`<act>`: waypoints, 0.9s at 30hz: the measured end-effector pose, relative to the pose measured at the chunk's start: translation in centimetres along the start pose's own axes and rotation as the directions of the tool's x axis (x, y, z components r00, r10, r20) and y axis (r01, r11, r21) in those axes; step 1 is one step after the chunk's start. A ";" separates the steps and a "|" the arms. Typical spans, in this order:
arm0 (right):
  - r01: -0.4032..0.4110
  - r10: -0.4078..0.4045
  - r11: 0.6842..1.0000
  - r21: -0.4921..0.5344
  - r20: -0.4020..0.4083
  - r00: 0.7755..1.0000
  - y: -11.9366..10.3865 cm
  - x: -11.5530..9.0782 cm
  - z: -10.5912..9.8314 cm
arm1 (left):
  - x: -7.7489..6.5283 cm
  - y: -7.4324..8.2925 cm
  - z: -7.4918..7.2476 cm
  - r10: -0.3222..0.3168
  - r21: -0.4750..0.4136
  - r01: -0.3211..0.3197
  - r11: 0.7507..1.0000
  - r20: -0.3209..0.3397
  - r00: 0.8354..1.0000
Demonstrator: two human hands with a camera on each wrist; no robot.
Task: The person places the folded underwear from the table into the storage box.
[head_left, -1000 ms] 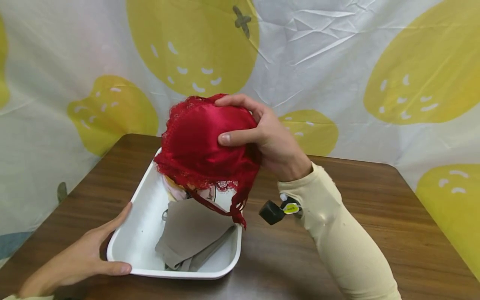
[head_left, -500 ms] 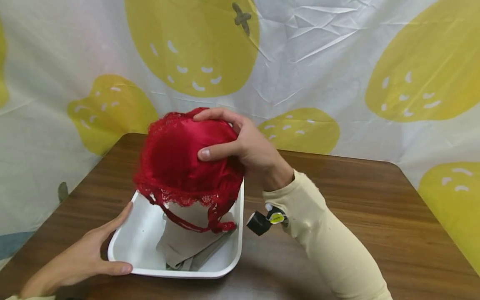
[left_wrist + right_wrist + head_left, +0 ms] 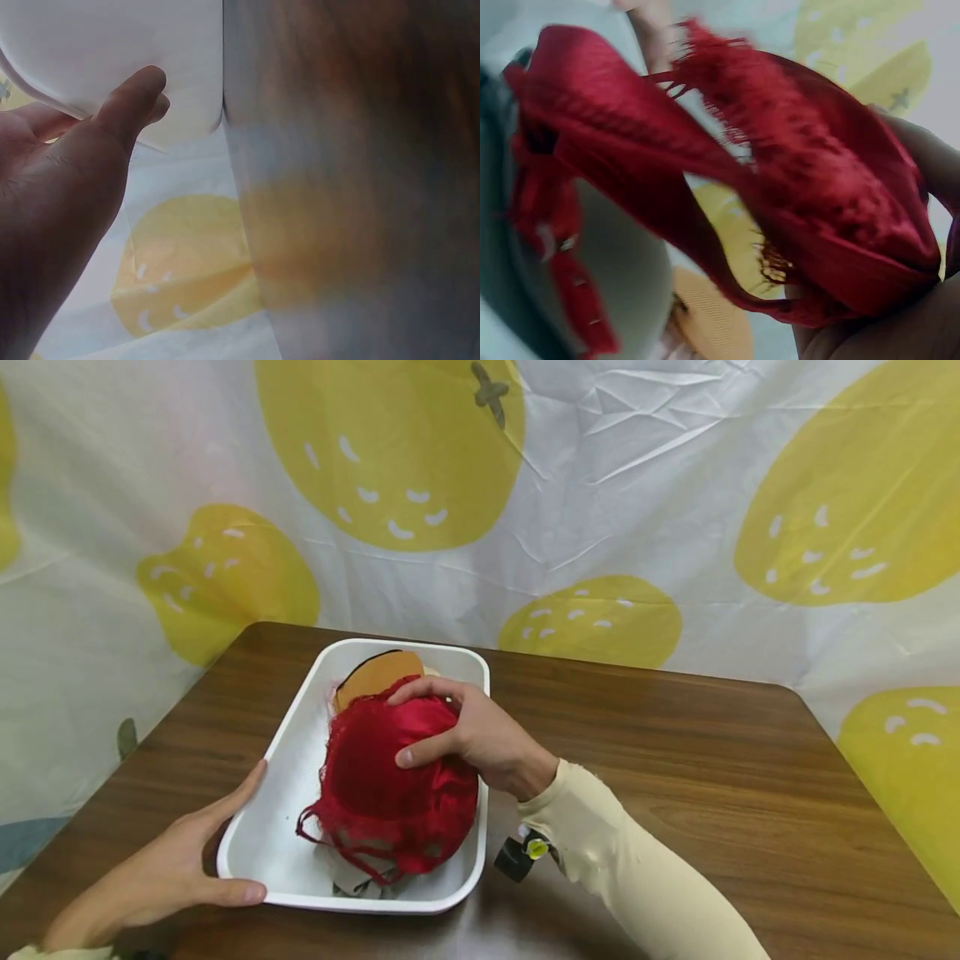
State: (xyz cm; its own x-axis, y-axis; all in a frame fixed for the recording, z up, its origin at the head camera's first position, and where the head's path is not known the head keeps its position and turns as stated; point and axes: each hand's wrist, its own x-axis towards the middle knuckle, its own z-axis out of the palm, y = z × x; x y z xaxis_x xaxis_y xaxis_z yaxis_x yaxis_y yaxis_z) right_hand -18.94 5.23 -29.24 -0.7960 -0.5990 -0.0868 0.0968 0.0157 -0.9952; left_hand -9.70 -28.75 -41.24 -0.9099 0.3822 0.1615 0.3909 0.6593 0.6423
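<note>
My right hand (image 3: pixel 487 739) grips a red satin bra (image 3: pixel 367 777) with lace trim, thumb on the near cup and fingers over its top. In the head view the bra is over the right part of a white plastic tray (image 3: pixel 273 743). In the right wrist view its straps and hook band (image 3: pixel 574 285) hang loose. My left hand (image 3: pixel 168 868) holds the tray's near left corner, thumb at the front wall and fingers along the left side. Beneath the red bra, a grey bra (image 3: pixel 348 889) is mostly hidden. An orange-tan cup-shaped piece (image 3: pixel 386 672) shows behind it.
The tray stands on a brown wooden table (image 3: pixel 660 777), near its left part. A white curtain (image 3: pixel 420 585) with yellow fruit prints hangs behind the table. A small black camera (image 3: pixel 517 857) sits on the right sleeve.
My right hand has lowered the red bra from above into the tray, first shifting left. The grey bra is now mostly covered, and the orange-tan piece has come into sight. The left hand stays put.
</note>
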 end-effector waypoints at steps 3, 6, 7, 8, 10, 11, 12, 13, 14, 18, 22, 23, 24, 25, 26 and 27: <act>-0.005 0.008 0.991 -0.131 0.025 1.000 0.8 -0.2 -0.1 | 0.0 0.0 0.0 -0.001 -0.002 0.001 1.000 0.004 1.000; 0.010 0.007 0.963 -0.271 0.061 0.998 1.7 -0.2 -0.2 | -0.1 0.1 0.0 -0.005 -0.002 0.005 1.000 0.006 1.000; 0.021 0.003 0.947 -0.319 0.075 0.997 2.0 -0.2 -0.2 | -0.1 0.1 0.0 -0.006 -0.005 0.006 1.000 0.007 1.000; 0.039 -0.006 0.926 -0.375 0.089 0.996 2.3 -0.2 -0.3 | -0.1 0.1 0.0 -0.007 -0.008 0.007 1.000 0.007 1.000; 0.095 -0.037 0.850 -0.519 0.120 0.992 2.7 -0.2 -0.3 | -0.1 0.2 0.0 -0.009 -0.012 0.009 1.000 0.008 1.000; 0.119 -0.051 0.799 -0.589 0.131 0.990 2.9 -0.3 -0.3 | 0.0 0.3 0.0 -0.009 -0.014 0.009 1.000 0.009 1.000; 0.143 -0.067 0.746 -0.651 0.139 0.988 3.1 -0.3 -0.3 | 0.0 0.3 0.0 -0.015 -0.015 0.015 1.000 0.012 1.000; 0.172 -0.087 0.684 -0.709 0.154 0.984 3.3 -0.3 -0.2 | 0.0 0.3 0.0 -0.025 -0.015 0.025 1.000 0.017 1.000; 0.189 -0.098 0.613 -0.767 0.164 0.982 3.4 -0.4 -0.2 | 0.0 0.3 0.0 -0.034 -0.012 0.034 0.999 0.020 0.999; 0.211 -0.078 0.429 -0.878 0.196 0.977 3.7 -0.8 0.0 | 0.2 0.3 -0.1 -0.080 0.021 0.079 0.997 0.040 0.996; 0.210 -0.035 0.300 -0.930 0.209 0.977 3.6 -0.9 0.3 | 0.1 0.0 -0.1 -0.059 0.033 0.058 0.998 0.026 0.998; 0.208 -0.027 0.281 -0.937 0.209 0.978 3.6 -0.9 0.3 | 0.1 -0.1 -0.1 -0.054 0.032 0.053 0.998 0.024 0.998; 0.207 -0.022 0.264 -0.942 0.209 0.978 3.7 -0.9 0.4 | 0.1 -0.2 -0.1 -0.045 0.032 0.044 0.999 0.020 0.999; 0.208 -0.020 0.249 -0.946 0.210 0.977 3.9 -0.8 0.4 | 0.0 -0.2 -0.1 -0.041 0.038 0.040 0.998 0.019 0.999; 0.207 -0.018 0.248 -0.946 0.209 0.978 4.0 -0.8 0.4 | 0.0 -0.3 -0.2 -0.048 0.047 0.047 0.998 0.023 0.999; 0.211 -0.022 0.253 -0.944 0.213 0.977 4.1 -0.9 0.4 | 0.0 -0.4 -0.3 -0.053 0.065 0.051 0.997 0.026 0.998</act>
State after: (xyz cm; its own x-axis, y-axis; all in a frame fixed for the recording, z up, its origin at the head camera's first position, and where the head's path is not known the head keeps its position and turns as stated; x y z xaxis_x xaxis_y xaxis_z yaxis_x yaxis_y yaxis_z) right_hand -17.62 5.53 -33.19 -0.6526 -0.7558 -0.0534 -0.7077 0.6332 -0.3134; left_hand -9.87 -29.17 -41.27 -0.9254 0.3633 0.1073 0.3518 0.7190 0.5994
